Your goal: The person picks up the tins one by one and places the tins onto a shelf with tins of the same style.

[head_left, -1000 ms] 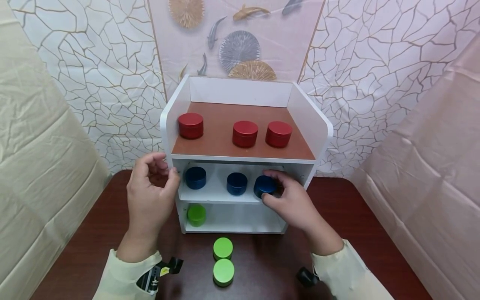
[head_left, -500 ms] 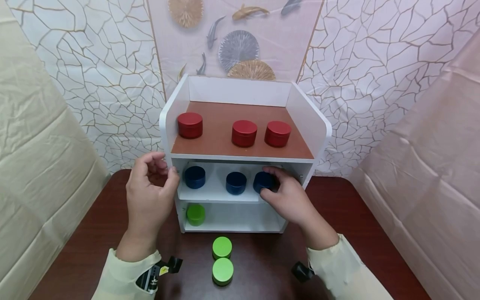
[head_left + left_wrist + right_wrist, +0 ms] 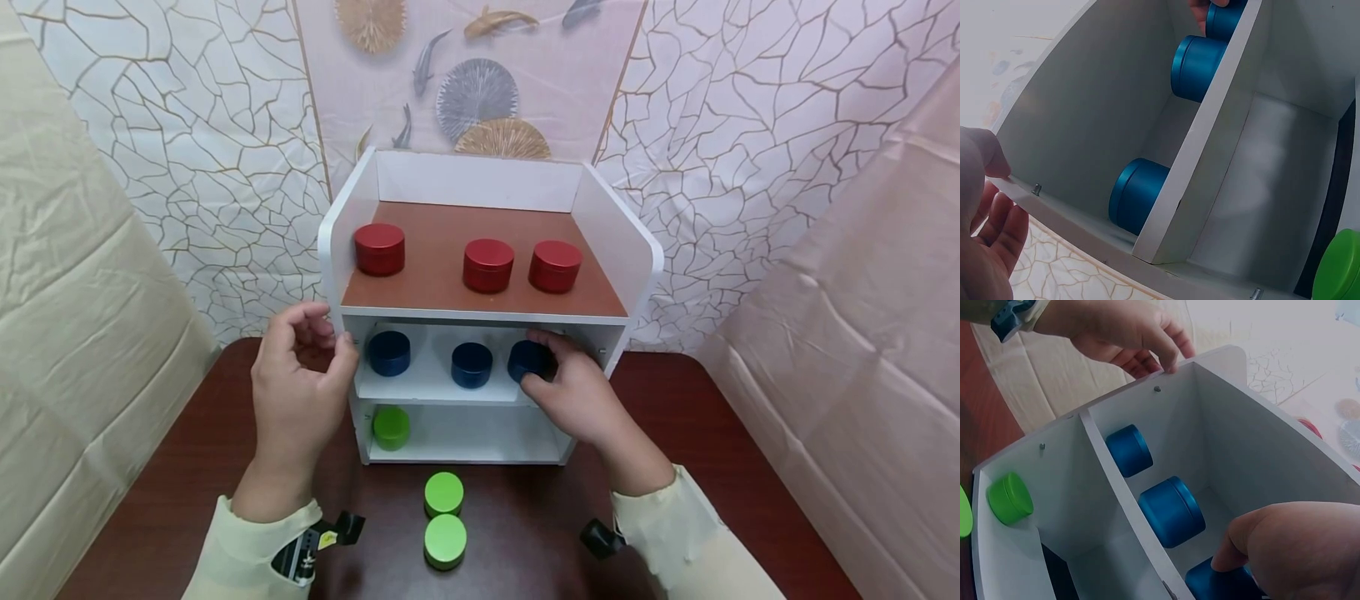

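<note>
At the right end of the middle shelf, my right hand (image 3: 577,392) holds a blue round tin (image 3: 528,359) between thumb and fingers. The right wrist view shows the thumb on this tin (image 3: 1219,581); my palm covers part of it. Two more blue tins, one at centre (image 3: 472,365) and one at left (image 3: 389,353), stand on the same shelf. My left hand (image 3: 300,400) is at the white shelf unit's left side, fingers loosely bent. In the left wrist view its thumb touches the side panel's edge (image 3: 1022,190), with the other fingers outside the panel.
Red tins stand on the brown top shelf (image 3: 435,292): one left (image 3: 379,249), one middle (image 3: 488,266), one right (image 3: 555,267). A green tin (image 3: 392,427) sits at the bottom shelf's left. Two green tins (image 3: 445,542) stand on the dark table (image 3: 525,533) before the unit.
My right hand and forearm have shifted slightly left and up, still holding the right blue tin, which is nearly in the same place. My left hand has stayed at the unit's side.
</note>
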Available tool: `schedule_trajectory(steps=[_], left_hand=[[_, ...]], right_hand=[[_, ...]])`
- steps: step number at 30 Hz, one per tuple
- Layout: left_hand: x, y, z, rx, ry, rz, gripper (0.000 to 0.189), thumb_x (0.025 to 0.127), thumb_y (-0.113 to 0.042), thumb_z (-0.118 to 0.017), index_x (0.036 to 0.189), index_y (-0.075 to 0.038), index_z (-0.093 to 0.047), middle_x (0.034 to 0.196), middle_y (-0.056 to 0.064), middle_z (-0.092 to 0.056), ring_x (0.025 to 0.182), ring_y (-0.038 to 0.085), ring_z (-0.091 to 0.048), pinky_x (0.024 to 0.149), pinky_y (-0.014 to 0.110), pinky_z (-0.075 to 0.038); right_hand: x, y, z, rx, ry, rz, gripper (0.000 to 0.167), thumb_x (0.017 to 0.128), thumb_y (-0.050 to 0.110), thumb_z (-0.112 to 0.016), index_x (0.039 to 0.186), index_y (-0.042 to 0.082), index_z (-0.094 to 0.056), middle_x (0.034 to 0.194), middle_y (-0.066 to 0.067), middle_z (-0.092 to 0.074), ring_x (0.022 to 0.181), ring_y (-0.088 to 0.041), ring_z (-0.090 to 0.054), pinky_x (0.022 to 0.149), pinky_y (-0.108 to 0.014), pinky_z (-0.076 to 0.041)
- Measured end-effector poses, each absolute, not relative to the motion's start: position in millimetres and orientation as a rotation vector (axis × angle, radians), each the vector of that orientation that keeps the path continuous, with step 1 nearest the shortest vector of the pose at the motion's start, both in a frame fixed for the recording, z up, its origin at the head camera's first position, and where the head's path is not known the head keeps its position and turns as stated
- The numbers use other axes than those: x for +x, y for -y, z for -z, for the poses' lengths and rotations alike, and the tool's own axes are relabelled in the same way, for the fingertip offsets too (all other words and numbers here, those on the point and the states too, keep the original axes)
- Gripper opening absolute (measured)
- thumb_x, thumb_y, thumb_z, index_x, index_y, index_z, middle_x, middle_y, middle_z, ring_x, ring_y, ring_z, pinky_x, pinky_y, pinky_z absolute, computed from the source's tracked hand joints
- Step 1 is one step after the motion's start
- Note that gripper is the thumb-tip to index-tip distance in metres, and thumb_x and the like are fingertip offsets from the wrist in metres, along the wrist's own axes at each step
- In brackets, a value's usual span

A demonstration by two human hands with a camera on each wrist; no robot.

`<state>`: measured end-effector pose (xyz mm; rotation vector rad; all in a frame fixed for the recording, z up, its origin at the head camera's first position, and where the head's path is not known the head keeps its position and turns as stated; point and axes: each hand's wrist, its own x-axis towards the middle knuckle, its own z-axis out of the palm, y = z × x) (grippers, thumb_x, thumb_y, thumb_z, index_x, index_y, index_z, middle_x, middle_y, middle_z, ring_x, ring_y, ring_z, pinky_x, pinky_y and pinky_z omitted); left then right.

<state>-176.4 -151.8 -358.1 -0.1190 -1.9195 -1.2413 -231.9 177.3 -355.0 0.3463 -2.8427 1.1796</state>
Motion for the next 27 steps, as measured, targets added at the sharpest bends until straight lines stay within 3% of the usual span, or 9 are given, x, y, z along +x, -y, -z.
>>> schedule_trajectory(steps=[7, 16, 20, 27], left_hand=[[-176.8, 152.0, 357.9, -0.116, 1.923, 1.245, 0.041, 0.102, -0.008, -0.077, 0.141, -0.003, -0.064, 0.113, 0.011, -0.066, 0.1, 0.012, -0.062, 0.085, 0.011, -0.053], [-176.9, 151.7, 357.7, -0.113, 1.921, 1.242, 0.041, 0.102, -0.007, -0.077, 0.141, -0.003, -0.064, 0.114, 0.012, -0.066, 0.101, 0.011, -0.061, 0.085, 0.011, -0.053], [-176.7, 151.7, 357.8, -0.109, 1.925, 1.245, 0.042, 0.102, -0.007, -0.077, 0.141, -0.003, -0.064, 0.114, 0.012, -0.066, 0.101, 0.01, -0.061, 0.086, 0.011, -0.053], [-176.4, 151.7, 358.3, -0.104, 1.928, 1.245, 0.042, 0.102, -0.008, -0.077, 0.141, -0.003, -0.064, 0.114, 0.011, -0.066, 0.101, 0.01, -0.061, 0.086, 0.011, -0.053]], right_hand=[[-232.7, -177.3, 355.1, 0.353, 2.848, -1.174, 0.066, 0.103, 0.023, -0.068, 0.166, 0.012, -0.053, 0.172, -0.016, -0.048, 0.144, -0.038, -0.053, 0.126, -0.065, -0.048], [-232.3, -177.7, 353.8, 0.362, 2.865, -1.152, 0.067, 0.104, 0.023, -0.069, 0.168, 0.014, -0.052, 0.172, -0.015, -0.047, 0.139, -0.038, -0.053, 0.106, -0.051, -0.057], [-232.6, -177.8, 354.2, 0.376, 2.866, -1.152, 0.067, 0.104, 0.023, -0.069, 0.168, 0.014, -0.051, 0.173, -0.016, -0.047, 0.141, -0.038, -0.053, 0.114, -0.056, -0.057], [-231.9, -177.7, 355.1, 0.384, 2.857, -1.167, 0.071, 0.103, 0.023, -0.071, 0.17, 0.014, -0.047, 0.174, -0.015, -0.044, 0.15, -0.038, -0.05, 0.126, -0.066, -0.047]])
